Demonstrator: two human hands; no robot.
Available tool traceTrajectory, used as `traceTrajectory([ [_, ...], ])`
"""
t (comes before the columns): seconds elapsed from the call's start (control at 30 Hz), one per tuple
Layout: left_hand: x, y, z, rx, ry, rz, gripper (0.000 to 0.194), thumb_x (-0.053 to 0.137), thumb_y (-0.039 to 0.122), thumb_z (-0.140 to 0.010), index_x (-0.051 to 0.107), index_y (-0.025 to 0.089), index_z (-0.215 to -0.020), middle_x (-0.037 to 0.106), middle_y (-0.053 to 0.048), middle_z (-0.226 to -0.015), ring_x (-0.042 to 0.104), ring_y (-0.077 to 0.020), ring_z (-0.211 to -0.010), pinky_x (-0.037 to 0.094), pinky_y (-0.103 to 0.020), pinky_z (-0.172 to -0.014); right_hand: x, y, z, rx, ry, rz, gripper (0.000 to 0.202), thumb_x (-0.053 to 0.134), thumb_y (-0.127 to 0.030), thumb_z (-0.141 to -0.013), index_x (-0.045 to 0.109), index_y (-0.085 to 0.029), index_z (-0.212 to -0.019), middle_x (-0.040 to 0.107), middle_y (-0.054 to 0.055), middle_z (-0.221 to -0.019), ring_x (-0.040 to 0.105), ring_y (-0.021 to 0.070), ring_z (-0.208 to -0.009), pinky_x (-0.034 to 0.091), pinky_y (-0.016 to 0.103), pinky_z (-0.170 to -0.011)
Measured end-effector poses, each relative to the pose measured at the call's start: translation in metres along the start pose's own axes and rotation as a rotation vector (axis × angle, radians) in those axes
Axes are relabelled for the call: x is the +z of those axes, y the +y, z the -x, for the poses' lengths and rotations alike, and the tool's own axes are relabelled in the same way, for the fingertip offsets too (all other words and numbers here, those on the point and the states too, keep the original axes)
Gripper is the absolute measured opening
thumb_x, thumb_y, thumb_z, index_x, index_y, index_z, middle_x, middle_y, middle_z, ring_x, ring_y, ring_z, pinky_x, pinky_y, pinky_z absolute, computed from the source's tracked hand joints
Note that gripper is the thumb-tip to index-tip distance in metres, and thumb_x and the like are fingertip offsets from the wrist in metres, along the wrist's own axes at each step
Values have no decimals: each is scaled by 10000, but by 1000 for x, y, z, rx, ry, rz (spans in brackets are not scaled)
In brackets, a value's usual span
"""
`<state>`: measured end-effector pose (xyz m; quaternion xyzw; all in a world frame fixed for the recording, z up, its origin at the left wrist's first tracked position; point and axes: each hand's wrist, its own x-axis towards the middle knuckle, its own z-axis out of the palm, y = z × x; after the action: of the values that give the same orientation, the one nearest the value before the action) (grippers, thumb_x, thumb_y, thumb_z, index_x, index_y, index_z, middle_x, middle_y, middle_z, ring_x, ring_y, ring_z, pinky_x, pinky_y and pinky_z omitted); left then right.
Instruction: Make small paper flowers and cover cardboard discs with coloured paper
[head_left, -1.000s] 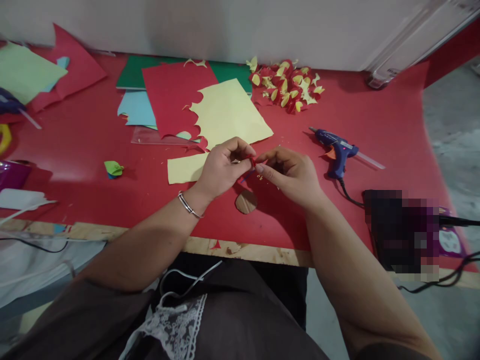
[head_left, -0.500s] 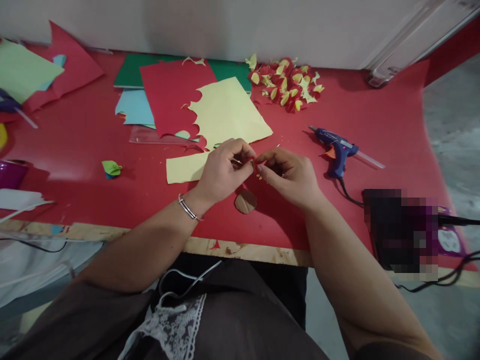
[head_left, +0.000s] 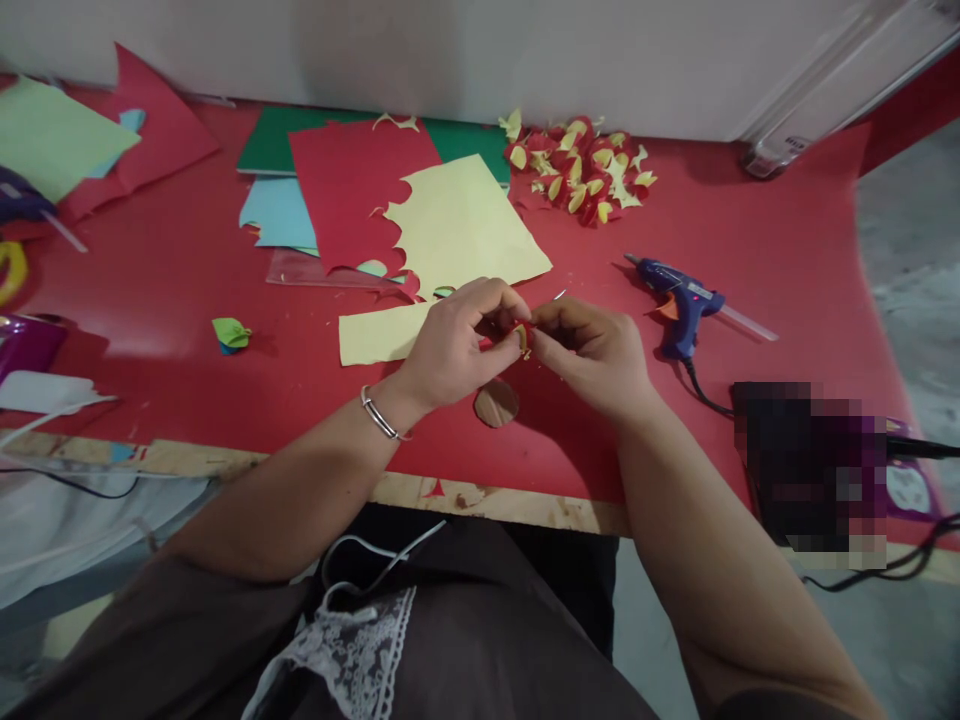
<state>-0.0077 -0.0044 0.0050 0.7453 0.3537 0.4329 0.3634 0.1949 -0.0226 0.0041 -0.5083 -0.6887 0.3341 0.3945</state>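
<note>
Between my fingertips is a small folded red and yellow paper piece. My left hand pinches it from the left, and my right hand pinches its right side. The fingers hide part of it. On the red table just below my hands lies a round wooden disc. A strip of pale yellow paper runs partly under my left hand. Beyond it rests a larger pale yellow sheet with scalloped cut-outs along its left edge.
A blue glue gun lies at the right, its cord leading to a pixelated dark object. Red and yellow paper pieces are heaped at the back. A green and blue folded paper piece sits left, near a white adapter.
The paper piece has turned between my fingers, so its yellow part now shows. Both hands have stayed pinched together. The whole view has shifted slightly.
</note>
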Motion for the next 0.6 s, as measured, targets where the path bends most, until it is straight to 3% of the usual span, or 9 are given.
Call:
traceTrajectory([
  [0.2,-14,-10,-4,-157,-138,366,167,805,274,-898,713,202,-1017,733,-40,-950,697,-147,-850,584,-285,-779,-1,-3,1,3,19,-33,237,740,-430,-929,766,-200,-878,714,23,-749,531,137,-615,390,299,-591],
  [0.43,-20,-12,-8,-213,-174,435,364,921,480,-850,750,191,-991,768,-55,-925,717,-148,-822,601,-281,-759,-2,-5,1,-9,13,-25,241,742,-429,-932,782,-198,-873,716,20,-729,529,133,-599,382,299,-579],
  [0.6,-22,-11,-9,-236,-181,478,377,944,493,-833,776,194,-990,773,-61,-926,715,-143,-814,603,-284,-757,-4,-7,1,-10,-10,-56,225,746,-409,-936,803,-192,-910,735,27,-749,557,141,-618,399,306,-592],
])
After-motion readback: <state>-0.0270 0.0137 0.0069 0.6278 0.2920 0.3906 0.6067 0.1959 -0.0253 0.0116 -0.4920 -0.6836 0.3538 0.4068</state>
